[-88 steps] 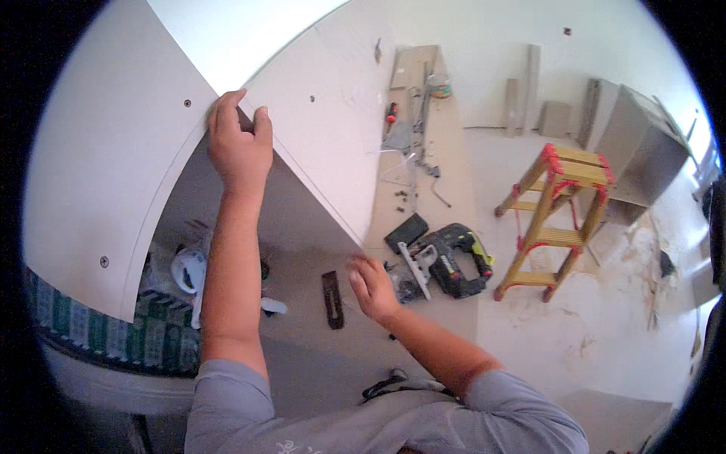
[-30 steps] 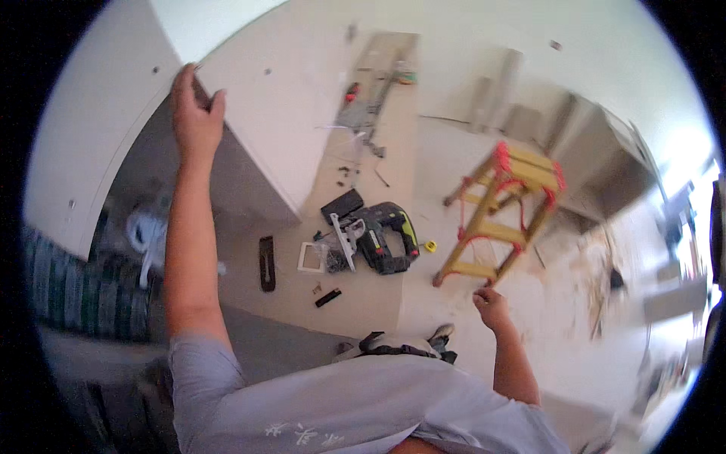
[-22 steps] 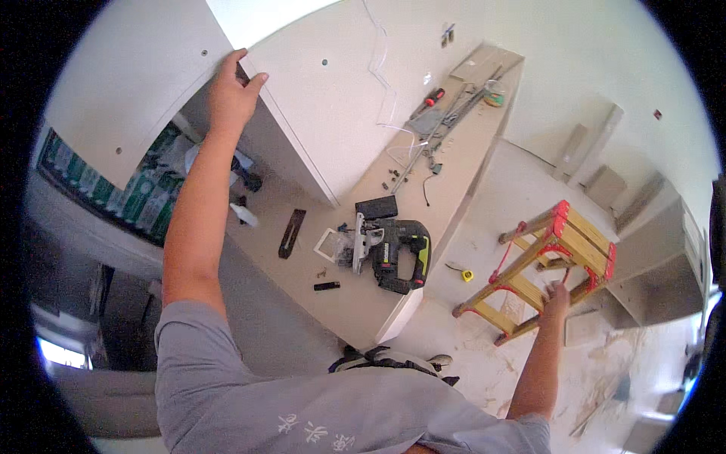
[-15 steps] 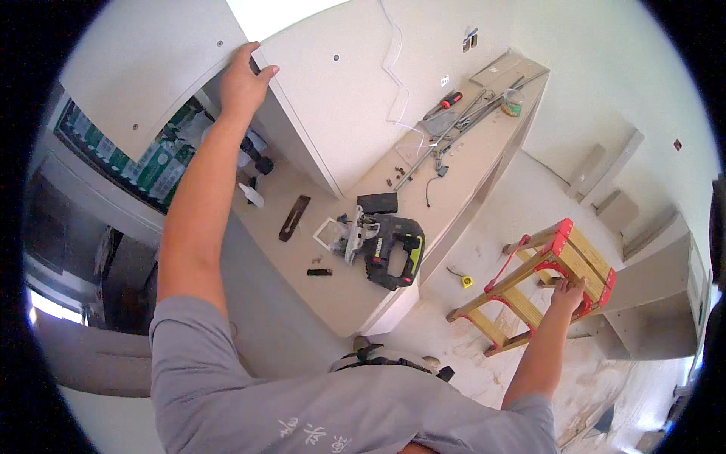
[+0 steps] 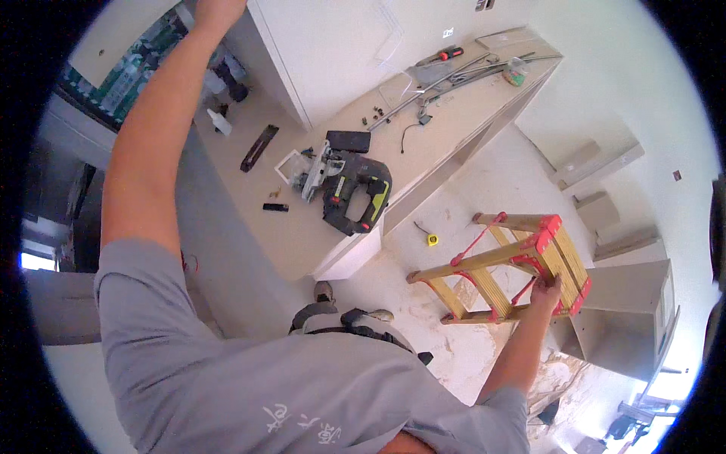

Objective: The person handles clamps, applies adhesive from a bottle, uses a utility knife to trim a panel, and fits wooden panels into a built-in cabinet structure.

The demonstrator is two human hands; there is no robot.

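My left arm reaches up to the upper left, and my left hand (image 5: 219,10) is at the top edge of the view beside a pale cabinet panel (image 5: 265,60). Its fingers are cut off by the frame. Over on the right, my right hand (image 5: 546,293) grips the top of a yellow stepladder (image 5: 495,256) with red fittings, which stands on the floor. Between my arms, a black and green jigsaw (image 5: 355,193) lies on its side on the beige countertop (image 5: 287,242). A black battery-like block (image 5: 349,141) lies against it.
Metal rods (image 5: 454,76), a red-handled screwdriver (image 5: 450,53) and a small plastic tub (image 5: 516,72) lie farther along the counter. A dark flat bar (image 5: 259,148) and white bottle (image 5: 219,121) are at left. On the floor are a yellow tape measure (image 5: 432,240) and an open cabinet box (image 5: 620,321).
The view has shifted, so the counter and ladder appear farther left. My left hand, seen before at the panel's edge, is now mostly out of frame. My right hand stays on the ladder.
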